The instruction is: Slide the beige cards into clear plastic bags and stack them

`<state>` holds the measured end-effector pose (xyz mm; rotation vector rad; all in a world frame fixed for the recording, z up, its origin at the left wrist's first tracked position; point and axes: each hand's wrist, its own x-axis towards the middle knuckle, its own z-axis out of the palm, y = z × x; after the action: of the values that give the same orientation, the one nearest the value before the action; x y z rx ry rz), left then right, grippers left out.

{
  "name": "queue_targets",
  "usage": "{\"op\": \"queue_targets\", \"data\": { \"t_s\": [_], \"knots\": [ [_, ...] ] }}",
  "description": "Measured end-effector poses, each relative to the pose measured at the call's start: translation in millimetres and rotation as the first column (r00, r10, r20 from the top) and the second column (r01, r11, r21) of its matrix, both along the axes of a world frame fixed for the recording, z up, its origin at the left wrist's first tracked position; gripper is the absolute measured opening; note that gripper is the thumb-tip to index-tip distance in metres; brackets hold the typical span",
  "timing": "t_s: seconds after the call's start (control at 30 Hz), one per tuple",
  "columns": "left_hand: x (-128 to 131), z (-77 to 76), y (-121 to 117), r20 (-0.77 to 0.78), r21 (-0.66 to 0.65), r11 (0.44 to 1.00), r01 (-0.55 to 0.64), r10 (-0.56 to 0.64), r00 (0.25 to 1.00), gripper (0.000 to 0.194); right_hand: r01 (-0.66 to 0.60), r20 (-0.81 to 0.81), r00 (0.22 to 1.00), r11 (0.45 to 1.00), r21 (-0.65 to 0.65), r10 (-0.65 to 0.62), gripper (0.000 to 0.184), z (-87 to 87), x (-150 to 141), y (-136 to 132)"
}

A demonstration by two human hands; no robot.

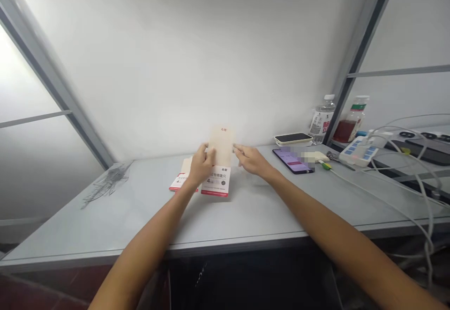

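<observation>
Pale grey tabletop [66, 235] before a white wall [176, 57] carries a cream paper card [221, 145] with small red print, held upright by the left hand [202, 165], which pinches its edge. The right hand [249, 160] stays apart, reaching the card's other edge, contact unclear. Just below lie two white-and-red printed cards [215, 181]; farther right sit a purple-screened smartphone [291, 160], a cream-cased phone [293, 138] and two plastic bottles [321, 120].
</observation>
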<state>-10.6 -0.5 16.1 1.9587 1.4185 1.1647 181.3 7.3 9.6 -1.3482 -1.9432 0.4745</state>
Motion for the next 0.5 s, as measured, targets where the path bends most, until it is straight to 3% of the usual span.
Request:
{"op": "queue_targets", "data": {
  "t_s": [0.13, 0.3, 0.4, 0.5],
  "knots": [
    [6.4, 0.8, -9.1, -0.061, 0.069, 0.983, -0.170, 0.175, 0.983, 0.036, -0.111, -0.190, 0.976, 0.994, -0.021, 0.106, 0.046, 1.8, -6.8, -4.4],
    [-8.5, 17.0, -8.2, 0.108, 0.117, 0.978, -0.171, 0.159, 0.981, 0.038, -0.322, -0.447, 0.856, 0.944, -0.068, 0.260, 0.049, 18.5, -15.9, -2.1],
    [-11.9, 23.9, -2.7, 0.244, 0.127, 0.982, -0.139, 0.105, 0.964, 0.041, -0.466, -0.642, 0.700, 0.881, -0.079, 0.312, 0.045, 30.4, -15.3, 3.8],
    [-11.9, 22.0, 5.9, 0.349, 0.100, 0.993, -0.061, 0.023, 0.937, 0.040, -0.542, -0.833, 0.489, 0.838, -0.058, 0.258, 0.038, 33.7, -12.3, 8.0]
  ]
}}
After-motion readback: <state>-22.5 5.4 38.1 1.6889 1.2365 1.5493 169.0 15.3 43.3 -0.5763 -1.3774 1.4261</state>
